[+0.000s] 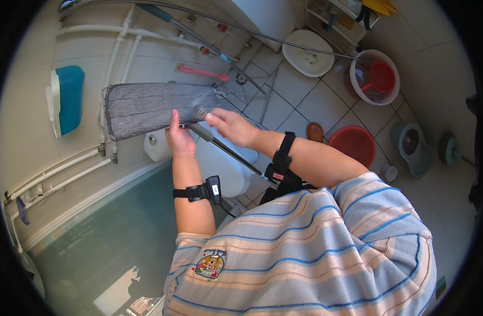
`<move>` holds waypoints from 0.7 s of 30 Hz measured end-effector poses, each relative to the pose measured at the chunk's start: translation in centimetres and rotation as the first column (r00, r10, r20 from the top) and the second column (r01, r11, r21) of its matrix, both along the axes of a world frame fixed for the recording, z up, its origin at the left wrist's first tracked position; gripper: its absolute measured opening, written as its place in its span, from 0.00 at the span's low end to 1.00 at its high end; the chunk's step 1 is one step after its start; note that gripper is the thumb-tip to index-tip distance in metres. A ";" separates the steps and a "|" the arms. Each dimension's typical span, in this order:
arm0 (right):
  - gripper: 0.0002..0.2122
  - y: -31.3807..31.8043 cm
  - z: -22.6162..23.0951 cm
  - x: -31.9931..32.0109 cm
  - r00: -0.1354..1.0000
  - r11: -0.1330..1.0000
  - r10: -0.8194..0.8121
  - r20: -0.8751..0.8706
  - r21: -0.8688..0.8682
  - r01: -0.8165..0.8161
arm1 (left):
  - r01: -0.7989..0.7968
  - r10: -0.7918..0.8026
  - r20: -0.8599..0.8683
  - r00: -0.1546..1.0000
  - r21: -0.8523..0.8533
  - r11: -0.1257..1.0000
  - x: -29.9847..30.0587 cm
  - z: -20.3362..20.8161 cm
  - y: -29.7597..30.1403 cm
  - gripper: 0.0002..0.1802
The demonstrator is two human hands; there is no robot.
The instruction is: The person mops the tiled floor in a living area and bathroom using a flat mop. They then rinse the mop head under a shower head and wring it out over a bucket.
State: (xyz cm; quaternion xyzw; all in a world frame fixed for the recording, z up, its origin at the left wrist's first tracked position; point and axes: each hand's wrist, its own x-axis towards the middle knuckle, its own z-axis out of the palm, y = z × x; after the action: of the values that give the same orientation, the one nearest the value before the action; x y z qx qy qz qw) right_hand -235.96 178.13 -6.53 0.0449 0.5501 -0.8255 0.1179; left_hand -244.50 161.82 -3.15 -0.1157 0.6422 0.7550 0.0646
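A flat mop with a long grey fibre pad (152,105) is raised in front of me, its pad facing up. Its black and silver handle (231,150) slants down toward my body. My left hand (180,138) grips the pad's near edge, thumb on top and the other fingers hidden beneath. At the pad's right part, my right hand (232,126) is closed round a small greyish, shiny thing (200,112) at the fibres. A pale blur beside it keeps its kind from showing. Black straps with small boxes sit on both forearms.
White pipes (89,29) and a teal holder (70,100) line the left wall. A white toilet (228,171) stands below the mop. On the tiled floor are a white basin (308,52), a bucket (391,63) with a red scoop, and a red basin (353,146). Lower left is a greenish reflective surface (115,237).
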 end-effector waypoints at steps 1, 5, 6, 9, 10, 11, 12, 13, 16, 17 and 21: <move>0.21 -0.1 0.0 0.3 0.998 0.998 0.059 -0.038 0.018 -0.059 | 0.014 -0.014 -0.011 1.000 0.006 1.000 -0.1 0.0 -0.2 0.26; 0.22 0.2 -0.9 1.4 0.995 0.986 0.097 -0.037 0.138 -0.091 | 0.006 -0.006 0.005 1.000 0.007 1.000 -0.2 0.1 -0.4 0.28; 0.22 0.5 -1.1 1.4 0.995 0.989 0.077 -0.063 0.133 -0.068 | -0.002 0.002 -0.004 1.000 0.001 1.000 -0.2 0.2 -0.3 0.28; 0.21 0.9 -1.4 1.5 0.997 0.975 0.018 0.077 0.221 -0.035 | -0.032 0.032 -0.033 0.999 -0.011 0.999 -0.1 0.2 -0.3 0.29; 0.21 1.0 -1.1 1.2 0.984 0.956 0.007 0.177 0.287 -0.059 | -0.046 0.045 -0.050 0.998 -0.016 0.999 -0.1 0.1 -0.4 0.29; 0.21 1.0 -0.9 1.1 0.995 0.974 -0.046 0.089 0.225 0.025 | -0.046 0.045 -0.034 0.998 -0.013 0.999 -0.1 0.1 -0.5 0.28; 0.21 1.0 -0.3 0.8 0.999 0.986 -0.011 -0.051 0.167 0.019 | -0.049 0.048 -0.021 0.999 -0.013 0.999 -0.2 0.0 -0.7 0.28; 0.22 0.9 0.3 0.6 0.990 0.990 0.016 -0.143 0.141 0.005 | -0.030 0.030 -0.040 0.999 -0.001 1.000 -0.3 -0.1 -1.0 0.27; 0.23 0.5 2.5 0.0 0.972 0.992 0.102 -0.210 0.100 -0.082 | -0.035 0.034 0.054 0.998 0.005 0.999 -0.8 -0.3 -1.8 0.24; 0.23 0.5 3.2 -0.2 0.952 0.993 0.120 -0.281 0.040 -0.113 | -0.112 0.117 0.117 0.986 -0.043 0.993 -1.0 -0.4 -2.0 0.22; 0.23 0.5 4.6 -0.1 0.976 0.988 0.142 -0.165 0.084 -0.130 | -0.089 0.090 0.037 0.995 -0.021 0.996 -1.0 -0.7 -1.9 0.21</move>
State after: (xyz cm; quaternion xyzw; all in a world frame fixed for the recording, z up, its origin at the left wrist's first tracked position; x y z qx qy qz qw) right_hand -236.07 178.65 -1.91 -0.0593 0.5898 -0.7957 0.1249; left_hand -245.51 159.89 -3.87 -0.1595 0.6423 0.7485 0.0419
